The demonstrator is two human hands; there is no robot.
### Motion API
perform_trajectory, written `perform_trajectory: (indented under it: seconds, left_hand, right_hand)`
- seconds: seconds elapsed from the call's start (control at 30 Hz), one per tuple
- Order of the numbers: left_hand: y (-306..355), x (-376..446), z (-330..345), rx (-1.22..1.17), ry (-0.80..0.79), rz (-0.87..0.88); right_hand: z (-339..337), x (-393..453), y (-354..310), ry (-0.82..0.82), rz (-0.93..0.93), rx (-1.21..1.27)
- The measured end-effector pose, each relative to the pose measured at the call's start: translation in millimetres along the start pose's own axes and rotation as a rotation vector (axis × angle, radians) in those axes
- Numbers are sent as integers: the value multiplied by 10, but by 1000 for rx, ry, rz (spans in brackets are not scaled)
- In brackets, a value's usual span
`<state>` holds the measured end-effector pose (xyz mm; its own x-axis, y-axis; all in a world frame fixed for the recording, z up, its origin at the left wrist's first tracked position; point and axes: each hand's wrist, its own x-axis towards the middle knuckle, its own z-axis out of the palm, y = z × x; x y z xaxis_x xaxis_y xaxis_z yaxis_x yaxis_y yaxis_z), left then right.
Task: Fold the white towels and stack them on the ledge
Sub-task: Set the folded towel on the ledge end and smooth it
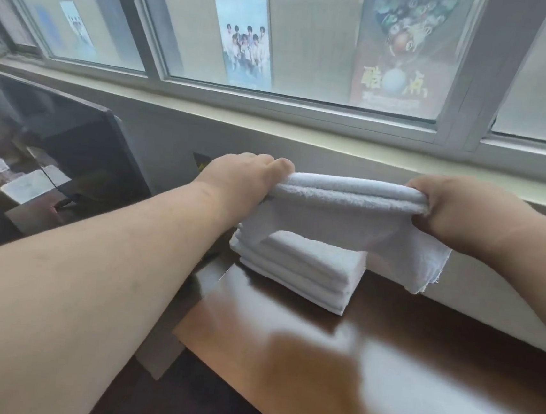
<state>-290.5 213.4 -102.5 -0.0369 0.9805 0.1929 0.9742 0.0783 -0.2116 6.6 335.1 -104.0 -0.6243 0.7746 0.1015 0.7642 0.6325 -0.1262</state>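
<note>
Both hands, left hand (251,178) and right hand (448,207), are pinching a folded towel (348,210) taut above the stack (299,269) on the ledge (419,337). Placement is pending; lowering squarely onto it is needed.

There is one view only, from a wide-angle camera on the person's head. It looks forward and down, from close, over both forearms to the brown surface (387,318) in the lower right of the frame; the window (297,42) fills the top.
</note>
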Motion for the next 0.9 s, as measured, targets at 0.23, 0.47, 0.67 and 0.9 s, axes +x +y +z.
perform_trajectory:
  seconds: [0.23, 0.47, 0.67, 0.9]
  left_hand:
    - [-456, 774, 285, 15, -4, 63]
    - [-816, 1434, 780, 58, 15, 195]
    - [-1126, 1822, 1076, 71, 21, 322]
    - [-1348, 2031, 1367, 135, 1, 451]
  right_hand:
    - [91, 761, 22, 12, 54, -22]
    - [356, 1249, -70, -17, 229, -42]
    - [627, 1548, -191, -31, 287, -81]
    - [944, 1733, -311, -23, 262, -231]
